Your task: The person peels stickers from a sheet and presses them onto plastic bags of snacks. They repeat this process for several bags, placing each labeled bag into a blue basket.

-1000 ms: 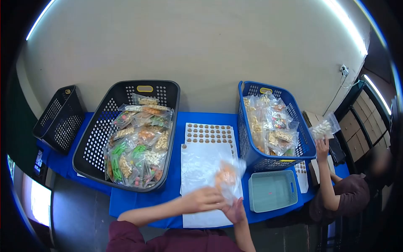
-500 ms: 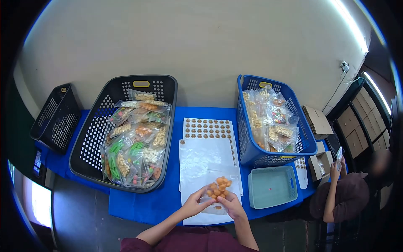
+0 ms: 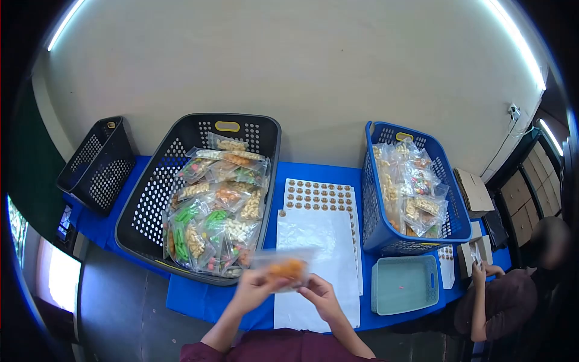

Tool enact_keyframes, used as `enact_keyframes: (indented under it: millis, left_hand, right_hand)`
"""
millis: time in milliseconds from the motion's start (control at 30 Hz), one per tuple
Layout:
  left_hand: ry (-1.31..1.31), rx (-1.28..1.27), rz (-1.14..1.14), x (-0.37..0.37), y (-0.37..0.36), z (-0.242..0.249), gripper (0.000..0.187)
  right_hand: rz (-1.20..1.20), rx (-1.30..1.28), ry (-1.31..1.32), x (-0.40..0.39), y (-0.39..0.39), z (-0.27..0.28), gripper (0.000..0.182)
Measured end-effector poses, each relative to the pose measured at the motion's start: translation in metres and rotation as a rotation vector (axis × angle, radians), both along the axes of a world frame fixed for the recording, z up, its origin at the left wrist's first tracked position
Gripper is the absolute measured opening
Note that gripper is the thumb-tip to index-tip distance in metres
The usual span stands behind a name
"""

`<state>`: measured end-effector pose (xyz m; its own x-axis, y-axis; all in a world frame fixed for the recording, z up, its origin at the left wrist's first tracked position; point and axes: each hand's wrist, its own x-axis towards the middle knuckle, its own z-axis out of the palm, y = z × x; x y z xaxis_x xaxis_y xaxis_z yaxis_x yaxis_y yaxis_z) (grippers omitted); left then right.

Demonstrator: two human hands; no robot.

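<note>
My left hand (image 3: 252,291) is closed on the near side of a clear plastic snack bag (image 3: 288,270) with orange pieces in it. Motion smears the bag, which is tilted in front of the black basket's near right corner. The fingertips of my right hand (image 3: 319,294) are pinched together at the bag's lower right edge. Below and behind the hands lies a white sheet (image 3: 316,247), partly covering sticker sheets with rows of round brown labels (image 3: 319,194).
A large black basket (image 3: 142,226) full of snack bags stands left. Right are a blue basket (image 3: 386,232) with more bags and a grey-green tray (image 3: 405,286). A smaller black basket (image 3: 99,163) stands far left. Another person (image 3: 503,301) works at the right beside cardboard boxes (image 3: 473,193).
Both hands have brought the snack bag to the left and tilted it, away from the middle of the white sheet. The view has shifted slightly. The other person's hands have lowered.
</note>
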<state>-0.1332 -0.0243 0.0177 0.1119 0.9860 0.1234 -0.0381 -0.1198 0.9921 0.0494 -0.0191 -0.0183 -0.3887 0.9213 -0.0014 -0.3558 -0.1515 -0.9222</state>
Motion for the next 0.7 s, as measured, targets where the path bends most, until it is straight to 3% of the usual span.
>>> enact_keyframes:
  millis: [67, 133, 233, 333, 433, 500, 700]
  left_hand:
    - [-0.405, 0.071, 0.198, -0.029, 0.006, -0.001, 0.021]
    - [-0.555, 0.145, 0.407, -0.047, 0.013, 0.022, 0.026]
    - [-0.734, 0.143, 0.601, -0.071, 0.026, 0.016, 0.028]
    - [-0.962, -0.002, 0.559, -0.074, 0.025, 0.013, 0.028]
    - [-0.882, 0.042, 0.540, -0.070, 0.023, 0.018, 0.029]
    - [-0.941, 0.012, 0.601, -0.071, 0.023, 0.015, 0.028]
    - [-0.956, -0.044, 0.640, -0.075, 0.020, 0.009, 0.030]
  right_hand:
    - [0.015, 0.002, -0.027, -0.017, 0.007, -0.005, 0.022]
    - [0.015, -0.046, -0.094, -0.022, 0.018, -0.037, 0.022]
    - [0.068, -0.122, -0.238, -0.022, 0.037, -0.071, 0.023]
    - [0.129, -0.208, -0.401, -0.019, 0.070, -0.133, 0.022]
    - [0.131, -0.177, -0.533, -0.024, 0.109, -0.189, 0.023]
    - [0.107, -0.087, -0.759, -0.029, 0.141, -0.223, 0.026]
    - [-0.123, 0.536, -1.128, -0.057, 0.245, -0.298, 0.040]
